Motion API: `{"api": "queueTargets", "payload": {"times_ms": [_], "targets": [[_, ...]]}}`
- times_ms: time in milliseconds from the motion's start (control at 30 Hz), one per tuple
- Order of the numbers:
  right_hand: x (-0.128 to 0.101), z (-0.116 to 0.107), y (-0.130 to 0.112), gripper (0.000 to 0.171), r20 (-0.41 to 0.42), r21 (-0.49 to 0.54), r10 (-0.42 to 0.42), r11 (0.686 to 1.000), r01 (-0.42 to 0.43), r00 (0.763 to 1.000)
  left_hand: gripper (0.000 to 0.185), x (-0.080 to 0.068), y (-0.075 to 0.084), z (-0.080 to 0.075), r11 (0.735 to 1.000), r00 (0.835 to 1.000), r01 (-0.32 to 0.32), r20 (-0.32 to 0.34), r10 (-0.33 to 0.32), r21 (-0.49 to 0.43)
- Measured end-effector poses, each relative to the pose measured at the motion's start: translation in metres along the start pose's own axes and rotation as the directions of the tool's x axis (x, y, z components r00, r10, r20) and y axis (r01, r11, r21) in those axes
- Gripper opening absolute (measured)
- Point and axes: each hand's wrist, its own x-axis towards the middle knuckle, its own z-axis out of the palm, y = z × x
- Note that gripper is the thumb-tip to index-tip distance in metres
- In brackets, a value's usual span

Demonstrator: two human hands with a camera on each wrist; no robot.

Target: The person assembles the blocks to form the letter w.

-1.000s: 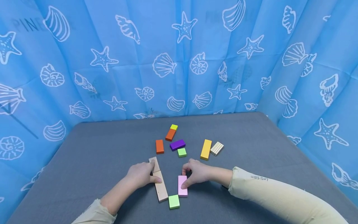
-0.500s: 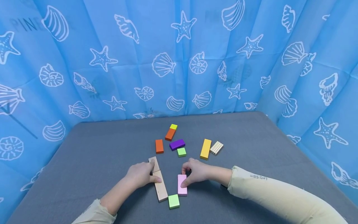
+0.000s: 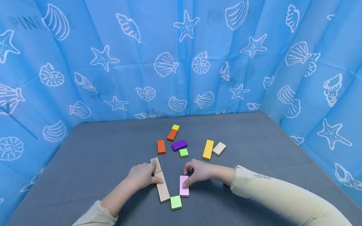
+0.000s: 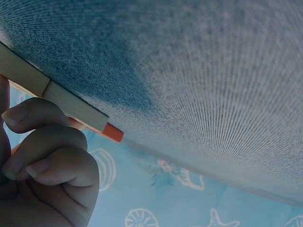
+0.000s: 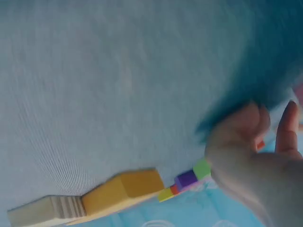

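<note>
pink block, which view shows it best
The head view: the pink block shows almost whole, part under the right hand. The right wrist view catches a pinkish sliver at the edge; the left wrist, none.

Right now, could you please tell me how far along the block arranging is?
Seemingly done: two plain wooden blocks lie end to end, the near green block by their near end. In hand: the left hand holds that pair; the right hand holds the pink block. Possibly left: the long yellow block, striped block and purple block, which lie apart from this group.
</note>
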Motion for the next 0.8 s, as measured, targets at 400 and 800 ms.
{"api": "queueTargets", "payload": {"times_ms": [400, 800], "targets": [[0.044, -0.047, 0.01, 0.022, -0.285, 0.279, 0.076, 0.96, 0.007, 0.955, 0.076, 0.0, -0.001, 0.001, 1.0, 1.0, -0.01, -0.021, 0.01, -0.004], [0.085, -0.064, 0.018, 0.041, -0.163, 0.014, 0.069, 0.998, -0.068, 0.984, 0.079, 0.001, -0.001, 0.002, 1.0, 1.0, 0.002, -0.012, -0.002, -0.007]]}}
